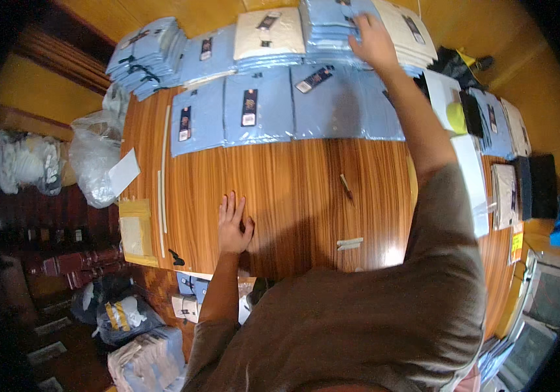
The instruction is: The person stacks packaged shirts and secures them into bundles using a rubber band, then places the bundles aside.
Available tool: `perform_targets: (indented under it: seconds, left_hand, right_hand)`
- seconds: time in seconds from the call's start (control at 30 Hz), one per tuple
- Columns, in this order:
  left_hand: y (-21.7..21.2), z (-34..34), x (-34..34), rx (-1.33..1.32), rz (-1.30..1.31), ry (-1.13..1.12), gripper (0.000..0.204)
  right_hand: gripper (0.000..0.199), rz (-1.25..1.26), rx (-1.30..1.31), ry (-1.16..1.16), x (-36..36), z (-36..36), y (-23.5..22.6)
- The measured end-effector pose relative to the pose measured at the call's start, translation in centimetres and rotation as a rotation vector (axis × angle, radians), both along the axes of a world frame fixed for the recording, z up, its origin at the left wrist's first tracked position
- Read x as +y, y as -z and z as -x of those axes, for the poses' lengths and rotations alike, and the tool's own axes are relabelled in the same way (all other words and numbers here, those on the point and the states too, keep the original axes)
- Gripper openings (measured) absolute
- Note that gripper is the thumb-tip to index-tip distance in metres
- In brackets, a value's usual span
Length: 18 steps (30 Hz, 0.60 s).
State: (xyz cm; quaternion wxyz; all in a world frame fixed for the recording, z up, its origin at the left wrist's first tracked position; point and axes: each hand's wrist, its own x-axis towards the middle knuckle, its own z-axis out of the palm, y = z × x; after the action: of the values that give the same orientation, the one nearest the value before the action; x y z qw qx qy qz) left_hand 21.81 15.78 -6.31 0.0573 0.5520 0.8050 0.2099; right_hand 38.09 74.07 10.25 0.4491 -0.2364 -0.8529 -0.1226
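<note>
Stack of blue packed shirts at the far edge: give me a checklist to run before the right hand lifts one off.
1. Right hand on the stack of blue packed shirts: ok, it rests on top.
2. Grip closed on one pack: cannot tell, the fingers lie over the top and hide their hold.
3. Left hand braced: ok, flat on the bare wooden table.
4. Landing space near the person: ok, only a pen and small white strips lie there.
5. Row of blue packs under the reaching arm: ok, lying flat.
6. Neighbouring cream pack: ok, apart from the hand.
</note>
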Motion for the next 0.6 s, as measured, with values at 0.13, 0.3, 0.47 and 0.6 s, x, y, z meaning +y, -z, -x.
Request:
perform_targets:
  seconds: [0.13,0.3,0.47,0.6]
  left_hand:
    - [0.0,-0.1,-0.6,-0.02,-0.031,-0.023,0.063]
    - [-0.3,-0.4,-0.4,-0.03,0.016,-0.044,0.062]
    - [-0.5,-0.1,0.3,-0.054,0.046,-0.043,0.061]
    - [-0.1,-0.1,-0.9,-0.008,0.031,-0.059,0.06]
  right_hand:
    - [0.048,-0.084,-0.359,0.109,6.0,2.8,-1.2]
    - [0.042,0.19,-0.792,-0.044,7.0,3.4,-3.4]
    - [0.025,0.228,-0.798,0.108,9.4,3.6,-2.9]
    - [0.018,0.115,-0.672,0.182,-0.9,5.6,-10.7]
